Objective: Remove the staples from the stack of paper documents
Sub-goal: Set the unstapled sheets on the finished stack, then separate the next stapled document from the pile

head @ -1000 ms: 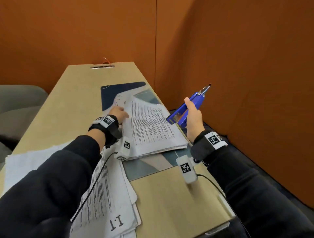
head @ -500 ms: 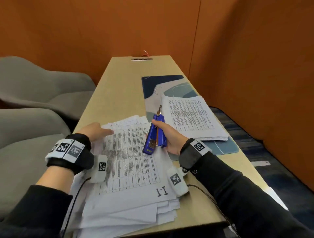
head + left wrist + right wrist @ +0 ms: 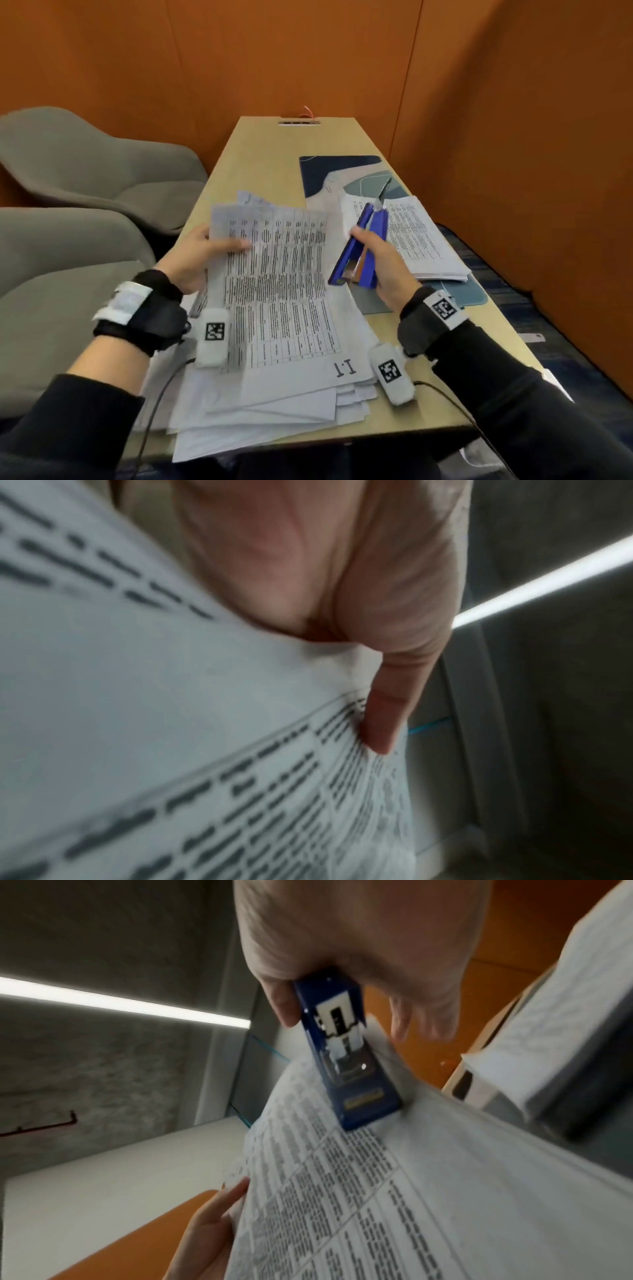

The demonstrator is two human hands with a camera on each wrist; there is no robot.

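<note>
Two hands are up over the table (image 3: 260, 150), and both have something in them. Your left hand (image 3: 197, 255) pinches the printed document (image 3: 274, 274): the thumb (image 3: 236, 245) lies flat across the printed face near its left edge, and the other fingers are behind the sheets, where only one fingertip shows past the edge, so you cannot tell how they lie. In the left wrist view the thumb (image 3: 383, 723) presses straight down onto the paper. That document is tilted up off the loose pile of papers (image 3: 274, 411), its far end raised, its near end down by the page marked "1.1".

Your right hand (image 3: 380, 267) is curled round the blue staple remover (image 3: 363, 250), thumb on its left side and fingers wrapped under the right side. The tool's metal tip (image 3: 383, 195) points away from you, just right of the document's far right corner; whether it touches the paper is not clear. In the right wrist view the staple remover (image 3: 346, 1053) runs out from the palm with its far end over the printed page.

Both wrists carry black bands with white tags, and the forearms, in dark sleeves, come in from the near edge of the table. Right of the held document a second stack of printed sheets (image 3: 421, 240) lies on a blue patterned mat (image 3: 339, 168). Left of the table stand two grey chairs (image 3: 85, 164).
</note>
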